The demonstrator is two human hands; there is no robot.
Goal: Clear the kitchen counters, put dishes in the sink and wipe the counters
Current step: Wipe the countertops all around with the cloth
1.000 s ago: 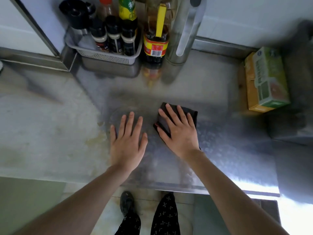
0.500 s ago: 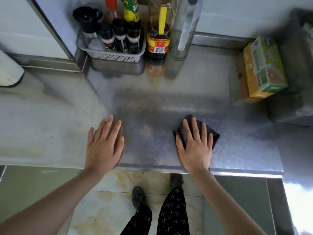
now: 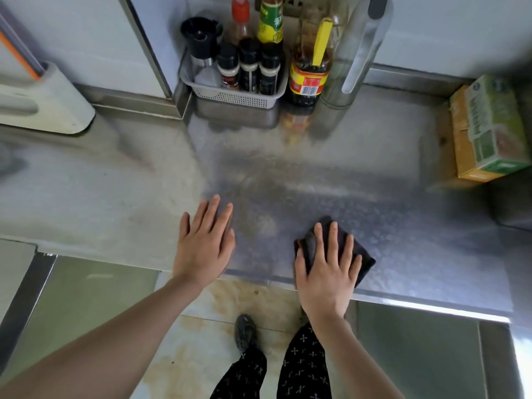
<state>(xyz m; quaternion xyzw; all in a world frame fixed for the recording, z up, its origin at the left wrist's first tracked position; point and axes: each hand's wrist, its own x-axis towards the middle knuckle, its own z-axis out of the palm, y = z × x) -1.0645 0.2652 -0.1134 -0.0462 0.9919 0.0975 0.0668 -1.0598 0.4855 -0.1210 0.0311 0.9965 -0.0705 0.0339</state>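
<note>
Right hand [image 3: 325, 272] presses the dark cloth [image 3: 365, 259] flat on the steel bench [image 3: 403, 226] (no closed grip); left hand [image 3: 203, 246] rests flat, fingers spread.

dark folded cloth [image 3: 365, 259], steel counter's [image 3: 403, 214] front edge

Kitchen: steel desk [image 3: 374, 156] along white wall [image 3: 446, 30]; basket [image 3: 236, 96] of spice jars [image 3: 249, 70], sauce bottles [image 3: 308, 79], steel flask [image 3: 345, 67] at back; food carton [image 3: 486, 131] right; steel cabinet fronts [image 3: 417, 341], stained tile floor [image 3: 230, 300] below
</note>
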